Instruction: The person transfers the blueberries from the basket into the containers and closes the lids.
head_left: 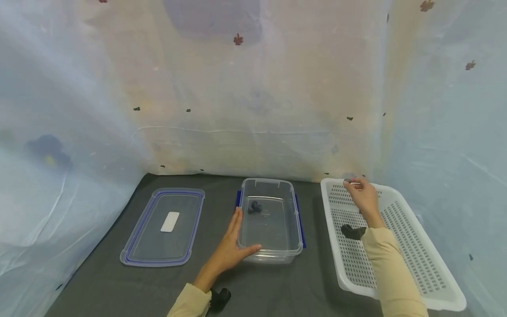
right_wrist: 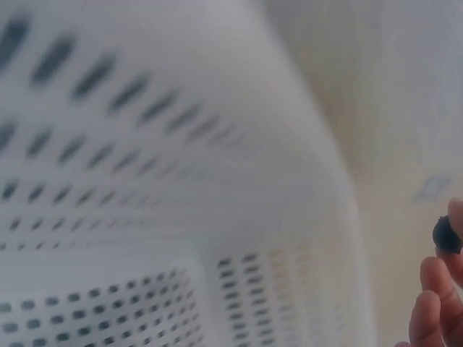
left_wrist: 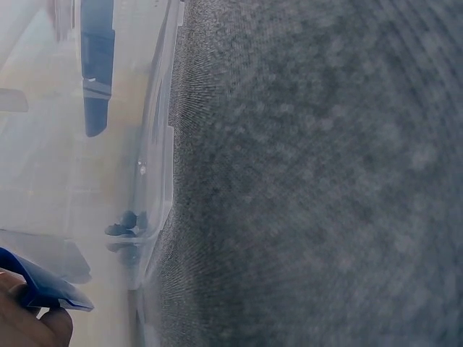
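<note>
My left hand [head_left: 229,247] rests at the left side of a clear plastic food container [head_left: 273,231], fingers straight along the wall and thumb spread toward the near corner. In the left wrist view its fingertips lie beside a blue latch flap [left_wrist: 43,285]. A few blueberries [head_left: 255,207] sit together inside the container, toward its left side. My right hand [head_left: 365,199] is raised over the far end of a white perforated basket [head_left: 336,259]. Thumb and fingers pinch one dark blueberry [right_wrist: 445,236], partly covered by the fingertips.
A clear lid [head_left: 148,244] with a blue seal and a white label [head_left: 170,222] lies flat at the left. Dark grey cloth [head_left: 215,196] covers the table. Patterned pale sheets [head_left: 253,149] hang at the back and both sides, close behind container and basket.
</note>
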Demonstrator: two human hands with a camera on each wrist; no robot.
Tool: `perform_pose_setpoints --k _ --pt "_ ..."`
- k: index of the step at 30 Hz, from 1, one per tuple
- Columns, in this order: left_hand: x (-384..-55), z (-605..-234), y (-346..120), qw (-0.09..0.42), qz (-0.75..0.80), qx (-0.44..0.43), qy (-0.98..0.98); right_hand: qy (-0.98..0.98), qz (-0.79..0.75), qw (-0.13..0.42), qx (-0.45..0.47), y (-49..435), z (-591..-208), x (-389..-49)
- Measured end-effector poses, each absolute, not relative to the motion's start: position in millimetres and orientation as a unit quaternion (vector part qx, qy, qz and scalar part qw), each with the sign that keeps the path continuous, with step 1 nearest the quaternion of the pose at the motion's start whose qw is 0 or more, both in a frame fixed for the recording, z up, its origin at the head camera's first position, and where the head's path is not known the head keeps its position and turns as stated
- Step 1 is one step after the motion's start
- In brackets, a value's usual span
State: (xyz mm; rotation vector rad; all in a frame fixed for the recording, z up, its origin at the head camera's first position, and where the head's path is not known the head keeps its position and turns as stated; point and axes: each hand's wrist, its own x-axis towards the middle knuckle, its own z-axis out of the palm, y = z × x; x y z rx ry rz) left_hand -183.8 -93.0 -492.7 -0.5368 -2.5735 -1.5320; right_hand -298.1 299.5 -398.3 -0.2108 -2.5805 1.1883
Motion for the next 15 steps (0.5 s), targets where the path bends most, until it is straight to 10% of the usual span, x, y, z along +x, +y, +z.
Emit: perform_pose_setpoints --k 15 --pt "-184 -489 -92 0.059 -0.491 -0.173 -0.852 -0.869 0.472 0.137 0.054 244 -356 -284"
